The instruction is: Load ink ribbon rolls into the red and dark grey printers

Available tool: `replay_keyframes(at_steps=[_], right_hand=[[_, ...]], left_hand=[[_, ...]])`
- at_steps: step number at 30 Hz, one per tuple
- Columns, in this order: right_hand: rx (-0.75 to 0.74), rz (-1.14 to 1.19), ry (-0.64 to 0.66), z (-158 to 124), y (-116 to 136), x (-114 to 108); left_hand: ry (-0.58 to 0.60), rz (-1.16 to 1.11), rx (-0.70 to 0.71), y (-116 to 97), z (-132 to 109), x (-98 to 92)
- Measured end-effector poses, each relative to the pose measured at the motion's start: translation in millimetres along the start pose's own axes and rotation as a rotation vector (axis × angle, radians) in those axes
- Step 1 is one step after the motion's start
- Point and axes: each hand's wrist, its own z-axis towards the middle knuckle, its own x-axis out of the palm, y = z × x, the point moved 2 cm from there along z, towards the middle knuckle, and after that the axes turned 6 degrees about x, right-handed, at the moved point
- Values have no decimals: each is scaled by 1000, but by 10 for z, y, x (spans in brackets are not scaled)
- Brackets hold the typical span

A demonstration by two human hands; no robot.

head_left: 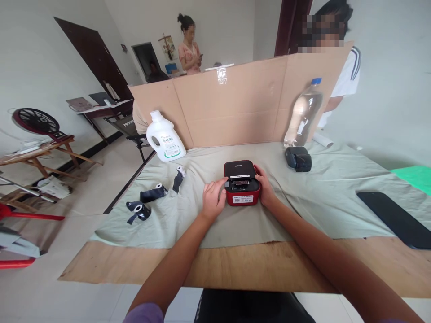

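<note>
A small red and black label printer (242, 184) sits on the cloth in front of me, with a white sticker on its front. Its black lid looks slightly raised at the front, showing part of the inside. My left hand (214, 197) grips the printer's left side, index finger at the lid's front corner and thumb lower down. Around the right side, my right hand (265, 186) is closed, its fingers partly hidden behind the case. To the left lie several black ribbon rolls, among them an unwound roll (143, 211), a middle roll (155, 193) and a far roll (180, 177).
A white jug (165, 139) and a large clear bottle (305, 114) stand before a cardboard screen (232, 107). A black device (298, 159) lies near the bottle. At right is a dark phone (397, 217). Two people are beyond the screen; wood (235, 267) forms the near edge.
</note>
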Motion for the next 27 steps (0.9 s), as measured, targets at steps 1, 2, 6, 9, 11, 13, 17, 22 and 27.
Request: replay_keyframes(at_steps=[1, 2, 6, 9, 11, 13, 17, 22, 27], right_hand=[[-1, 15, -7, -5, -17, -6], [1, 28, -8, -8, -30, -11], [6, 61, 24, 3, -48, -19], [2, 43, 25, 24, -58, -35], [10, 15, 0, 41, -69, -54], [22, 1, -24, 57, -75, -69], [36, 7, -13, 93, -44, -69], [-1, -36, 8, 122, 25, -57], [-15, -28, 30, 83, -22, -71]], left_hand=[[-4, -3, 4, -4, -7, -3], [-5, -6, 6, -10, -13, -7], [16, -18, -7, -31, -12, -23], [35, -21, -21, -31, 1, -30], [48, -22, -29, -31, 9, -28], [54, -29, -37, -35, 18, -22], [52, -35, -38, -55, 44, -11], [77, -18, -18, -71, 54, -19], [46, -97, -37, -81, 5, -1]])
